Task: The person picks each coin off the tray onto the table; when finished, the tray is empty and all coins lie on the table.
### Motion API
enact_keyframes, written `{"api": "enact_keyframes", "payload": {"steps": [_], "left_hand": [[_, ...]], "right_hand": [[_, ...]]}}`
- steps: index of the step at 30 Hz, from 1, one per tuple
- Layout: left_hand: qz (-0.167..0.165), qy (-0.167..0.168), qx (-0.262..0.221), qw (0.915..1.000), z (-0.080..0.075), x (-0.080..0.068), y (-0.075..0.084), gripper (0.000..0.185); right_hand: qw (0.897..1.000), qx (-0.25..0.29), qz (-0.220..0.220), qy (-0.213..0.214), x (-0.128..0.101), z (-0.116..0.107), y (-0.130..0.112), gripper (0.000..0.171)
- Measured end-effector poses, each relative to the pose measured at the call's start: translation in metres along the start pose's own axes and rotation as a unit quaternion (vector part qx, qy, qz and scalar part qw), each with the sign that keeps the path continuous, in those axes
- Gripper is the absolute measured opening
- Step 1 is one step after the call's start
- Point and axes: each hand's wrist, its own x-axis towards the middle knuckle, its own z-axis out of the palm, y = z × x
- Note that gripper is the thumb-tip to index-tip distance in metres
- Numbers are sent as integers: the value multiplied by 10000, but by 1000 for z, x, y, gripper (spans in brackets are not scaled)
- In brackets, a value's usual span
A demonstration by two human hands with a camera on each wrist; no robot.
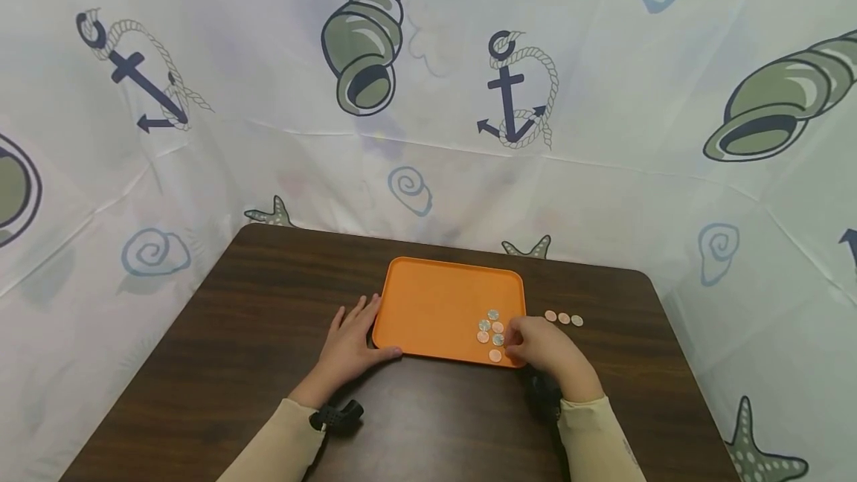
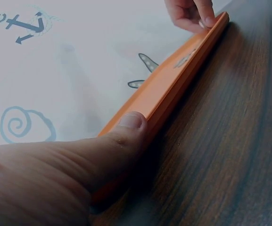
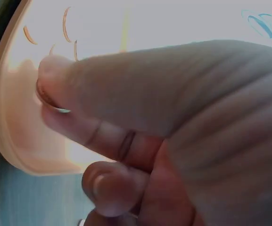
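A thin coin is pinched between the thumb and index finger of the right hand, at the near right corner of an orange rectangular tray; whether it touches the tray floor, I cannot tell. Just left of that hand, 6 loose coins show in the tray, some copper-coloured and some silvery (their faces are too small to read). The left hand is spread at the tray's opposite end, its fingers along the left side and its thumb resting on the near rim. Beyond the tray's right side, 3 more coins lie in a short row on the dark wood-grain tabletop. Behind hangs a white cloth printed with shells, anchors and starfish.

The pinched coin offers little to hold, so a slack or off-centre pinch could let it slip and roll away. The right fingers could also nudge the nearest coins out of place, working so close to them. If the left thumb pressed too hard, the tray might tip or slide and shift all 6
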Motion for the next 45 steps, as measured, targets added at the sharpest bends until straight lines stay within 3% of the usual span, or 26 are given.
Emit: {"api": "enact_keyframes", "payload": {"steps": [7, 13, 20, 27, 32, 35, 39, 44, 45], "left_hand": [[-7, 0, 47, 10000, 0, 0, 0, 122], [-4, 18, 67, 10000, 1, 0, -1, 122], [6, 21, 57, 10000, 3, 0, -2, 122], [14, 46, 126, 9999, 5, 0, -4, 121], [14, 44, 82, 10000, 5, 0, -5, 121], [11, 38, 78, 10000, 5, 0, -5, 122], [9, 15, 74, 10000, 5, 0, -5, 122], [17, 10, 82, 10000, 4, 0, -5, 121], [18, 14, 87, 10000, 4, 0, -5, 121]], "right_hand": [[9995, 0, -94, 314, 1, -6, -2, 19], [9976, -63, -255, 635, -1, -17, 3, 8], [9949, 163, -41, 993, -9, -33, 17, 14], [9837, 150, -96, 1791, -19, -51, 37, 10], [9674, -25, -64, 2532, -26, -61, 58, 8], [9534, 90, 202, 3010, -28, -62, 81, 8], [9308, 936, 836, 3434, -28, -54, 117, 20], [8859, 2512, 1303, 3677, -29, -45, 143, 28], [8813, 2671, 1338, 3661, -29, -44, 145, 28]]}}
